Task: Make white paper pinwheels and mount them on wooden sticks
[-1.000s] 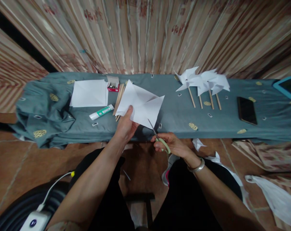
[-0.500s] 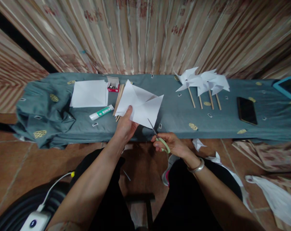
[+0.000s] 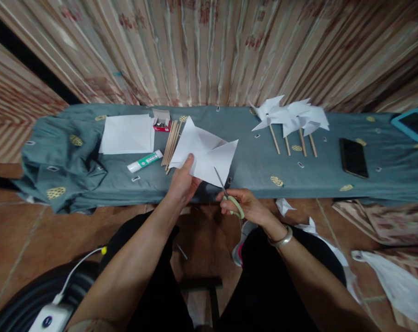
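Observation:
My left hand [image 3: 184,182] pinches a white sheet of paper [image 3: 209,157], thumb on top and fingers beneath. Slits run inward from the sheet's edges. My right hand [image 3: 245,205] grips scissors [image 3: 233,203] with pale green handles. One blade lies over the paper's lower right corner; the other blade is not visible, so the paper seems to be between them. Left of the sheet lie several thin wooden sticks [image 3: 170,143], partly covered by it. White paper pinwheels [image 3: 288,115] on wooden sticks rest to the right on the cloth.
A stack of white paper [image 3: 127,133], a small red box [image 3: 161,123] of metal pieces and a glue stick [image 3: 144,161] lie on the left of the cloth-covered bench [image 3: 257,180]. A phone [image 3: 354,158] and a blue-framed device [image 3: 414,123] are at right. Paper scraps [image 3: 284,207] lie on the floor.
The paper in my left hand has shifted slightly right and down, uncovering more of the sticks. My right hand and the scissors have hardly moved.

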`<state>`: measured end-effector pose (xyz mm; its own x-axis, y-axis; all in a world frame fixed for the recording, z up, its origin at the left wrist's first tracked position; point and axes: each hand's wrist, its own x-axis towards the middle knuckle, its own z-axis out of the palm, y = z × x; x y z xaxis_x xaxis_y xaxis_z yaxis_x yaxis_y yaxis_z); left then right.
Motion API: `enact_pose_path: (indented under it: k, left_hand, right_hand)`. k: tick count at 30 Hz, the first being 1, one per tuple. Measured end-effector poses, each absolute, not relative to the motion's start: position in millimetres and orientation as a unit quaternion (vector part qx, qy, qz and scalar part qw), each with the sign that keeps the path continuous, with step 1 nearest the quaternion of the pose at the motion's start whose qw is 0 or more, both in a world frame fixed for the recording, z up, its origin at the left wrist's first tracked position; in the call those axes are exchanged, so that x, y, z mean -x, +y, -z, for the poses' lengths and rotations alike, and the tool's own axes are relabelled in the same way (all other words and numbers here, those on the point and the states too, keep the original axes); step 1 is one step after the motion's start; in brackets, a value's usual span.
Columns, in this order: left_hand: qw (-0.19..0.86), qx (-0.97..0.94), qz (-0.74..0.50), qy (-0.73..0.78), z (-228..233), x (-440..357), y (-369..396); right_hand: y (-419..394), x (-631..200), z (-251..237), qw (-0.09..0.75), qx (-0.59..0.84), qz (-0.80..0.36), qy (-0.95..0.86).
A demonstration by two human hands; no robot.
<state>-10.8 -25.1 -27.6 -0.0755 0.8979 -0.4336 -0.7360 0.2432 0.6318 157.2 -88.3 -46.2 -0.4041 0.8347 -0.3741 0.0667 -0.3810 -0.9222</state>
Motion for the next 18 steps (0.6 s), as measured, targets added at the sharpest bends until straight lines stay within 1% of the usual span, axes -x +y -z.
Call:
enact_pose_path:
  k: [6,18]
  left_hand:
    - [0.675,-0.105,-0.605,0.409,28.7,10.7,-25.2]
    - [0.673,-0.097,-0.612,0.405,24.6,10.2,-25.2]
  right_hand:
    - [-88.2,-158.4,50.3,0.279,0.468,-0.678,-0.493]
    - [-88.2,-156.6,58.2,0.29,0.472,-0.695,-0.458]
